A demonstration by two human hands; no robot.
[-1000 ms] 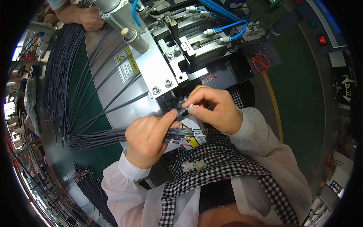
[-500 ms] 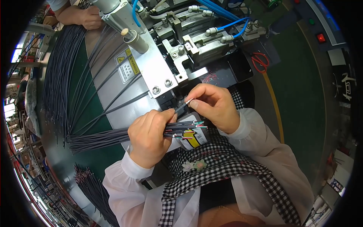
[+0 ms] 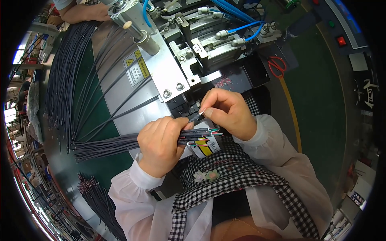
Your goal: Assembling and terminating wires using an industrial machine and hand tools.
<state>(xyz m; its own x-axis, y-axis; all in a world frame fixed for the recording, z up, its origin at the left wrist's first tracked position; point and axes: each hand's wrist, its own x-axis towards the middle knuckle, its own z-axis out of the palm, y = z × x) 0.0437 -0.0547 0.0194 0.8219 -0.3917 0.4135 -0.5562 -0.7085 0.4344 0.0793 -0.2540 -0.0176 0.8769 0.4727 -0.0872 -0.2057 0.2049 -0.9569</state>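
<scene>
My left hand is closed around a bundle of black cables. Their ribbed ends stick out to its right, with thin red, green and white wires showing at the tips. One ribbed cable end rises apart from the others between my left thumb and fingers. At its tip, my right hand pinches the pale wire ends between thumb and forefinger. Both hands are just in front of the metal machine.
More black cables lie on the green table at the left, and another bundle sits lower down. A co-worker's forearm rests at the upper left. Red-handled scissors lie right of a dark tray. Blue air hoses cross the machine.
The rod on top of the machine's cylinder stands higher. My hands have shifted very slightly right, keeping their grips. The co-worker's hand has moved partly behind the machine.
</scene>
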